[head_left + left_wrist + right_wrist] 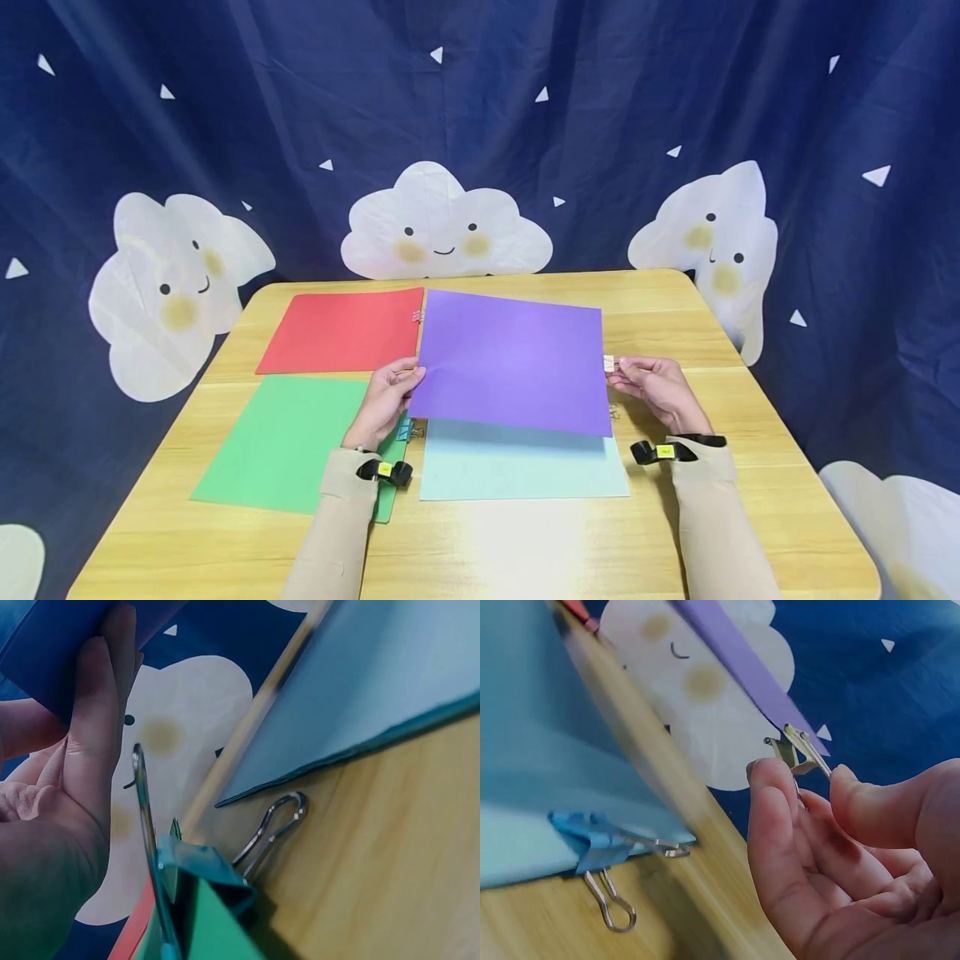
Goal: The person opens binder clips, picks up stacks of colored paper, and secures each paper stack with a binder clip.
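A purple sheet of paper (512,362) is held up over the light blue paper stack (525,471), overlapping its upper part in the head view. My left hand (381,406) pinches the purple sheet's left edge between thumb and fingers. At the opposite edge, my right hand (662,392) pinches a pale binder clip (789,748) by its wire handles, thumb on one side and fingers on the other. The clip's mouth meets the purple edge. Below that hand, a blue binder clip (596,844) grips the light blue stack's right side.
Green paper (292,442) lies at left with a teal binder clip (206,866) on its right edge, close under my left hand. Behind it is red paper (345,333) with a small clip (417,316). The wooden table (750,500) meets a dark blue cloud-patterned curtain (480,100).
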Action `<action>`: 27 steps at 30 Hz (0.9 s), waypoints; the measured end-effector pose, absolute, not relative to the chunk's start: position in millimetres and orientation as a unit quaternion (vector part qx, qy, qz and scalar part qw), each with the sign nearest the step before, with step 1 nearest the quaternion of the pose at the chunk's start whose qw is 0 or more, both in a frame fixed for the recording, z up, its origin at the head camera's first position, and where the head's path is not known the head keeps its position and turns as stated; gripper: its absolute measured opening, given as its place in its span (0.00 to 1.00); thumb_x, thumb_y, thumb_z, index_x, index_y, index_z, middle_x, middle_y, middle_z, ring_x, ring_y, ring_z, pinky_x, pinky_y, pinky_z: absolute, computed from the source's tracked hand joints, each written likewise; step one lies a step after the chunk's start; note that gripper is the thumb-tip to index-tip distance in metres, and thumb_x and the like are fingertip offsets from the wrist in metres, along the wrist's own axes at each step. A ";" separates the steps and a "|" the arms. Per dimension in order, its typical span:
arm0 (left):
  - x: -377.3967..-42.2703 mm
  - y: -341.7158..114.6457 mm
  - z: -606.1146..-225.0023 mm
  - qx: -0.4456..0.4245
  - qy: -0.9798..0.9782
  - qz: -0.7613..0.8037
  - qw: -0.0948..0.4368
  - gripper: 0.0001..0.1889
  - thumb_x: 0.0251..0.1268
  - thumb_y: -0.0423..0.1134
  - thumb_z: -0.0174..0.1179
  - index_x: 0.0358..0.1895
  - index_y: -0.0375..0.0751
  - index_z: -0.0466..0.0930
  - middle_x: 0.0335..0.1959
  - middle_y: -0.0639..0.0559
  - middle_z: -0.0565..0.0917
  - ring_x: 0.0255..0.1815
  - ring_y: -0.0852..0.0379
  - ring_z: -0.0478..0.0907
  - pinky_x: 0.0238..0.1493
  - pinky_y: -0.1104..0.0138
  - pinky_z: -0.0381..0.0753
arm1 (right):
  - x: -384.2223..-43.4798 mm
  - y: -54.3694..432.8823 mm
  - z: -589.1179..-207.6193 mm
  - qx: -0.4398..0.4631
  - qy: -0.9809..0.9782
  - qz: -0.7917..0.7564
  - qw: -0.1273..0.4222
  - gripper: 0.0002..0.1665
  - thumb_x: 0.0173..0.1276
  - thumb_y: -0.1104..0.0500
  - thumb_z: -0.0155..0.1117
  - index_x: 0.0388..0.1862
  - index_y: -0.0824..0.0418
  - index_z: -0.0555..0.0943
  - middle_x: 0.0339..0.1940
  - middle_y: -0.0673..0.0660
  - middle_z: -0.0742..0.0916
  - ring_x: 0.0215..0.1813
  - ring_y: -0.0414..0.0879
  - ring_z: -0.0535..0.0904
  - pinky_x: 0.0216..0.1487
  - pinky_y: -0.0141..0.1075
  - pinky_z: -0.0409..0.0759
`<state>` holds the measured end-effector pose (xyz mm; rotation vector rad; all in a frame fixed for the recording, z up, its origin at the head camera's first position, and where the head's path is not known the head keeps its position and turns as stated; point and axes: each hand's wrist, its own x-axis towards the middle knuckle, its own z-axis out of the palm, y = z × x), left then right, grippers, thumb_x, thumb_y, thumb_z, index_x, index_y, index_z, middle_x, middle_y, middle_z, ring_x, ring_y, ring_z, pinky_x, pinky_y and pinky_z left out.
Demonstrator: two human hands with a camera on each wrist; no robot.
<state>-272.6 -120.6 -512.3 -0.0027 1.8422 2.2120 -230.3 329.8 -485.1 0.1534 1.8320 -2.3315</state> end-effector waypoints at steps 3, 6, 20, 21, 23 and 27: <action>-271.2 -120.6 -511.2 0.004 0.643 0.755 0.127 0.24 0.77 0.33 0.57 0.71 0.28 0.66 0.26 0.65 0.87 0.18 0.70 0.71 0.17 0.78 0.66 | -231.5 326.1 -483.7 0.055 0.635 -0.767 0.079 0.09 0.79 0.67 0.58 0.44 0.65 0.86 0.32 0.52 0.93 0.36 0.40 0.91 0.47 0.30 0.89; -270.4 -120.0 -510.2 0.009 0.646 0.753 0.124 0.24 0.77 0.33 0.57 0.71 0.28 0.67 0.24 0.65 0.86 0.17 0.69 0.69 0.16 0.78 0.64 | -231.9 323.0 -480.9 0.059 0.650 -0.754 0.075 0.09 0.79 0.67 0.57 0.43 0.63 0.85 0.31 0.50 0.92 0.35 0.38 0.90 0.46 0.29 0.89; -270.6 -118.5 -510.7 0.018 0.646 0.751 0.135 0.23 0.78 0.34 0.57 0.70 0.29 0.67 0.25 0.66 0.86 0.18 0.69 0.70 0.20 0.78 0.69 | -234.6 320.5 -478.3 0.065 0.644 -0.758 0.079 0.10 0.79 0.63 0.59 0.41 0.56 0.87 0.32 0.47 0.92 0.35 0.37 0.89 0.47 0.29 0.89; -270.5 -118.5 -511.0 0.018 0.646 0.751 0.138 0.23 0.78 0.34 0.57 0.70 0.29 0.67 0.25 0.66 0.86 0.18 0.69 0.71 0.20 0.78 0.69 | -234.8 320.8 -479.2 0.066 0.647 -0.756 0.080 0.09 0.79 0.62 0.60 0.42 0.56 0.87 0.32 0.47 0.92 0.36 0.37 0.89 0.48 0.29 0.88; -270.2 -118.4 -512.0 0.018 0.644 0.752 0.140 0.24 0.78 0.34 0.57 0.71 0.29 0.66 0.26 0.66 0.86 0.19 0.70 0.72 0.20 0.78 0.70 | -234.8 321.2 -481.3 0.071 0.648 -0.754 0.082 0.09 0.79 0.60 0.60 0.43 0.57 0.87 0.33 0.47 0.92 0.36 0.36 0.89 0.48 0.29 0.88; -270.6 -118.1 -514.4 0.014 0.643 0.752 0.143 0.25 0.78 0.33 0.56 0.72 0.29 0.65 0.26 0.65 0.86 0.18 0.70 0.71 0.19 0.78 0.68 | -234.0 321.9 -486.7 0.078 0.631 -0.766 0.094 0.09 0.80 0.56 0.60 0.44 0.54 0.87 0.35 0.46 0.92 0.37 0.37 0.88 0.46 0.29 0.88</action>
